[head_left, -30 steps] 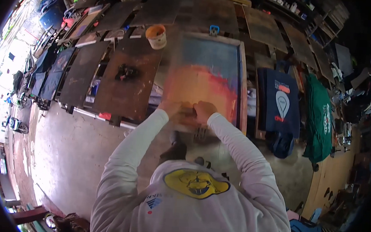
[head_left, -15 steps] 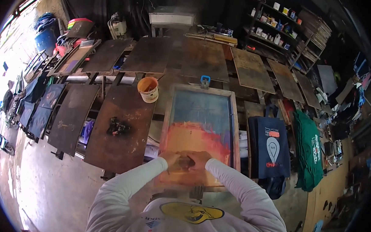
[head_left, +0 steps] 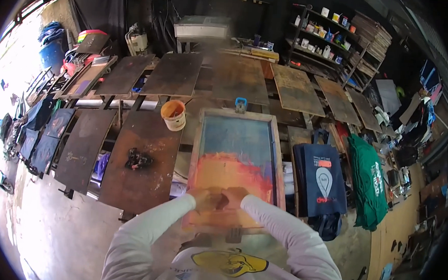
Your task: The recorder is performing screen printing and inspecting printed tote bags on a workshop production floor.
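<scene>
A wooden-framed printing screen (head_left: 277, 166) lies flat in front of me. Its mesh (head_left: 239, 136) is blue-grey in the far half and smeared orange and red in the near half. Over the near end, my left hand (head_left: 206, 199) and my right hand (head_left: 235, 197) are close together, fingers curled inward. Both seem closed around one dark, brownish object low on the mesh; the hands and some blur hide its kind. A blue-handled clamp (head_left: 241, 104) grips the far rail, and a metal clamp or hinge (head_left: 234, 235) sits at the near edge.
An orange-stained bucket (head_left: 173, 115) stands left of the screen's far end. A crumpled dark lump (head_left: 138, 159) lies on a brown board (head_left: 124, 185). To the right are navy bags (head_left: 324, 177) and a green fabric stack (head_left: 367, 182). Shelves (head_left: 320, 40) with containers stand behind.
The view has shifted slightly, so the scene sits a little lower and further left. My hands stay together over the screen's near end, with no clear movement along it.
</scene>
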Motion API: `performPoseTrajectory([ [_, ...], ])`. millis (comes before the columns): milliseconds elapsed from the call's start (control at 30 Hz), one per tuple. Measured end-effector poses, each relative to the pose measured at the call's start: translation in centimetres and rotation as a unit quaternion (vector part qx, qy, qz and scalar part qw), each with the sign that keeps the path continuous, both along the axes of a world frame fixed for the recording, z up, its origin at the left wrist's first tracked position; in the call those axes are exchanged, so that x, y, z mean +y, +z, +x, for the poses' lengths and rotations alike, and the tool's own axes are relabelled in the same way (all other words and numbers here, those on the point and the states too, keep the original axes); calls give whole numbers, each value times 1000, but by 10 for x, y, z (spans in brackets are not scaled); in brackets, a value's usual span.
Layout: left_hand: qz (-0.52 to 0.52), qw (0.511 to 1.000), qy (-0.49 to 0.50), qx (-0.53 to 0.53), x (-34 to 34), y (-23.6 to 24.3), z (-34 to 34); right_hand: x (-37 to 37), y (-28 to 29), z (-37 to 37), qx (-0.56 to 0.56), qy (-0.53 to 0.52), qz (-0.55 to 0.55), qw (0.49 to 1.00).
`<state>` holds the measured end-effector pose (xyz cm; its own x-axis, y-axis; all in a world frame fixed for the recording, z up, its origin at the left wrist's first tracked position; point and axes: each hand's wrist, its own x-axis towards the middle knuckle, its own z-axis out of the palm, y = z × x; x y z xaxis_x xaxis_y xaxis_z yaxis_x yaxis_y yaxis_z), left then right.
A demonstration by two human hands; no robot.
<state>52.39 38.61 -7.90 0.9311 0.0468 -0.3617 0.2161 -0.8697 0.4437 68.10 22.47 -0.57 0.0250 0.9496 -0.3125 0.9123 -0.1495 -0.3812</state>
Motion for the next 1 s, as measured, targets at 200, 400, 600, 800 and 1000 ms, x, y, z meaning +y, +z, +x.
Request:
performPoseTrajectory([
  [200,-111,983,144,0,36,58,41,29,43,41,-21,-23,36,999],
  [400,134,987,79,-50,73,118,81,63,65,41,-22,-135,165,977],
  [600,123,983,80,-112,98,67,76,81,24,29,-132,-153,179,963],
  [800,157,986,56,-2,78,101,69,71,84,4,-8,-231,49,972],
  [1000,212,967,65,-127,26,61,33,20,17,-7,-130,-208,119,962],
])
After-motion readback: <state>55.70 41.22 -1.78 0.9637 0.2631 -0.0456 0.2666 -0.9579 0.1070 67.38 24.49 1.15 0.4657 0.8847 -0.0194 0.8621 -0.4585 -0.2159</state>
